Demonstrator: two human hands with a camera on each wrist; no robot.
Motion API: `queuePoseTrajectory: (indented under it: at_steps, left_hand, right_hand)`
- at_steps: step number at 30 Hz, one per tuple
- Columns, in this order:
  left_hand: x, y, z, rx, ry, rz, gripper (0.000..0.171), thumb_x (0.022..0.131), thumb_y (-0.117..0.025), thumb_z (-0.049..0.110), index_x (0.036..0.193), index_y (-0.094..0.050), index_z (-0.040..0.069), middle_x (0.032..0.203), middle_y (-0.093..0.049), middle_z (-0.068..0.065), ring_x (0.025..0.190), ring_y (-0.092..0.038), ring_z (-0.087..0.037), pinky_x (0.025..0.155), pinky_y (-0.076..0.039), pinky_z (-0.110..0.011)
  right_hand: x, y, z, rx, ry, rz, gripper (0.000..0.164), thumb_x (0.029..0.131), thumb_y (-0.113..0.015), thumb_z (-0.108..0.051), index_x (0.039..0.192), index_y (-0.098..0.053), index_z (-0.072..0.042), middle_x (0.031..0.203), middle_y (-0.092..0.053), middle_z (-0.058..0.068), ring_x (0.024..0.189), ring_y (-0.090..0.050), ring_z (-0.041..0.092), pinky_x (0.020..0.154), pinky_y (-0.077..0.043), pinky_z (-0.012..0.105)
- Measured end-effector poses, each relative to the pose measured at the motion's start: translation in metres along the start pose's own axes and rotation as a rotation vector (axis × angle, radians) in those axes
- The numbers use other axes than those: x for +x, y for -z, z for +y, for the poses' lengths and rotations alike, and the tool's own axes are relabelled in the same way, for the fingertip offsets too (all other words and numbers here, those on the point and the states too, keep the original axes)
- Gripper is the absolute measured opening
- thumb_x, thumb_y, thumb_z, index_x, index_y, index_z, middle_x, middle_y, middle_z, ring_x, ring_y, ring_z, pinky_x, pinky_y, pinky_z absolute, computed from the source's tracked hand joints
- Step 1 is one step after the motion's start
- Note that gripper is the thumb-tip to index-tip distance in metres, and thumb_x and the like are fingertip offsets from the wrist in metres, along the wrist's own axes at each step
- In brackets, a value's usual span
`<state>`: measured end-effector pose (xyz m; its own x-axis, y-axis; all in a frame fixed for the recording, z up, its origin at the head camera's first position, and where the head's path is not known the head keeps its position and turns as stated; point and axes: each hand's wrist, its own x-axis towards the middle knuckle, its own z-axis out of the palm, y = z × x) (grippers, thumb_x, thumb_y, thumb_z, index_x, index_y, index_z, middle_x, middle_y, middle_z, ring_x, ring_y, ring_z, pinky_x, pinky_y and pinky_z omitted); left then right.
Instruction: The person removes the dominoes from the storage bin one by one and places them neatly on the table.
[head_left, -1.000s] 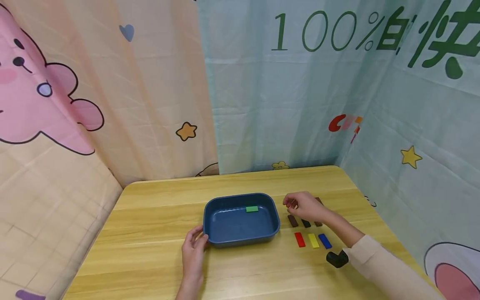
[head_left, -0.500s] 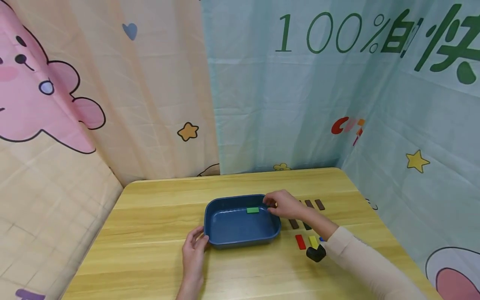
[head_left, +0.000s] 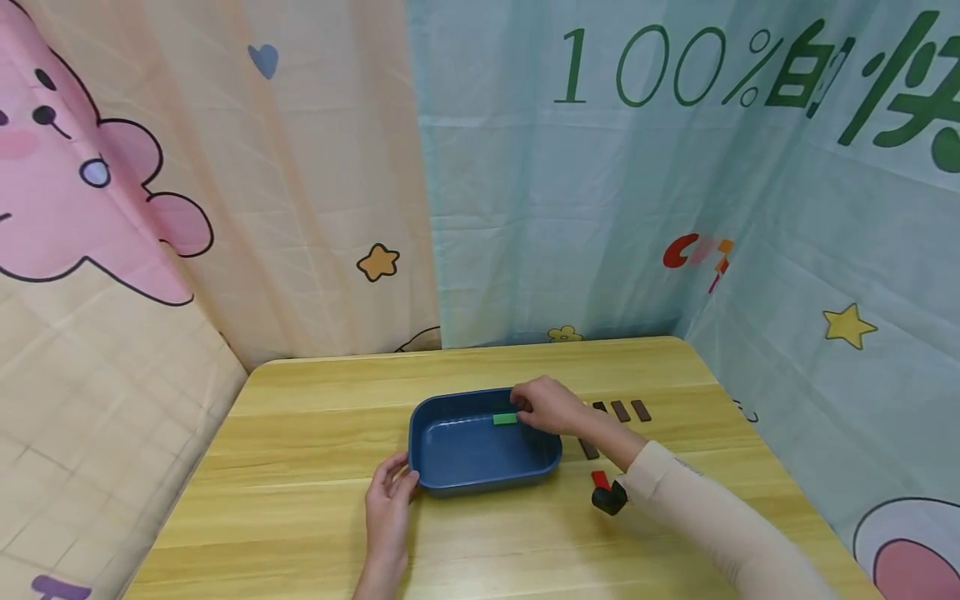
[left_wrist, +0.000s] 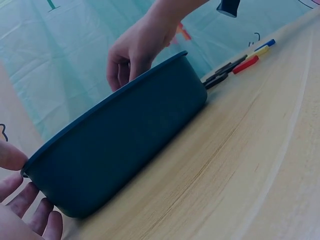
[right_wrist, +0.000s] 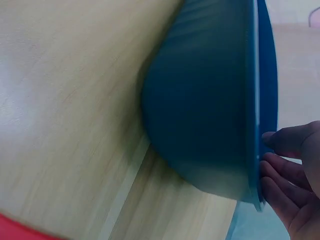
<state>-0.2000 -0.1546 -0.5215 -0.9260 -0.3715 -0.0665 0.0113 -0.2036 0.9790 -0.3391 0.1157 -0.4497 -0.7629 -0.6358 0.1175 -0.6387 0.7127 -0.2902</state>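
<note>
A dark blue basin (head_left: 487, 490) rests on the wooden table, with a small flat green block (head_left: 505, 419) lying inside near its back wall. My left hand (head_left: 386, 508) holds the basin's front left corner, its thumb at the rim and fingers against the outer wall, as the left wrist view shows. My right hand (head_left: 551, 406) reaches over the back right rim, bent fingers pointing down. Its fingertips are right at the green block's right end in the head view. In the right wrist view, a gap shows between thumb and fingers (right_wrist: 285, 192), with no object visible in it.
Right of the basin lie several small flat blocks in rows: dark brown ones (head_left: 620, 411) at the back, a red block (head_left: 601, 480) nearer me. Yellow (left_wrist: 261, 51) and blue (left_wrist: 270, 43) ones show in the left wrist view. Printed curtains (head_left: 547, 208) stand behind the table.
My right hand has moved left from over the dark blocks to inside the basin, by the green block. The left hand stays at the basin's corner, and the green block has not shifted.
</note>
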Motion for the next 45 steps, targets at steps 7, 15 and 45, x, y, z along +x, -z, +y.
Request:
queuePoseTrajectory:
  at_steps: [7, 15, 45]
  left_hand:
    - [0.0, 0.001, -0.001, 0.001, -0.003, -0.014, 0.038, 0.099, -0.061, -0.004, 0.135, -0.054, -0.01, 0.138, -0.056, -0.025, 0.105, -0.065, -0.016, 0.084, -0.056, -0.024]
    - [-0.001, 0.001, -0.003, -0.011, -0.018, -0.015, 0.037, 0.099, -0.06, -0.004, 0.135, -0.054, -0.011, 0.138, -0.057, -0.026, 0.106, -0.065, -0.015, 0.084, -0.055, -0.023]
    - [-0.002, 0.0, 0.001, 0.013, -0.011, 0.007, 0.034, 0.098, -0.059, -0.007, 0.132, -0.057, -0.009, 0.136, -0.059, -0.025, 0.115, -0.063, -0.029, 0.087, -0.055, -0.021]
  right_hand:
    - [0.014, -0.018, -0.003, -0.059, 0.013, -0.072, 0.02, 0.092, -0.08, -0.014, 0.109, -0.075, -0.004, 0.097, -0.073, 0.005, 0.085, -0.068, 0.016, 0.077, -0.059, 0.034]
    - [0.021, -0.037, -0.008, -0.207, 0.06, -0.095, 0.009, 0.087, -0.083, -0.01, 0.094, -0.077, -0.01, 0.084, -0.071, -0.001, 0.073, -0.063, 0.013, 0.071, -0.058, 0.033]
    - [0.027, -0.035, -0.01, -0.184, 0.113, -0.083, 0.016, 0.088, -0.071, 0.0, 0.078, -0.072, -0.012, 0.062, -0.051, -0.007, 0.056, -0.038, 0.009, 0.055, -0.039, 0.027]
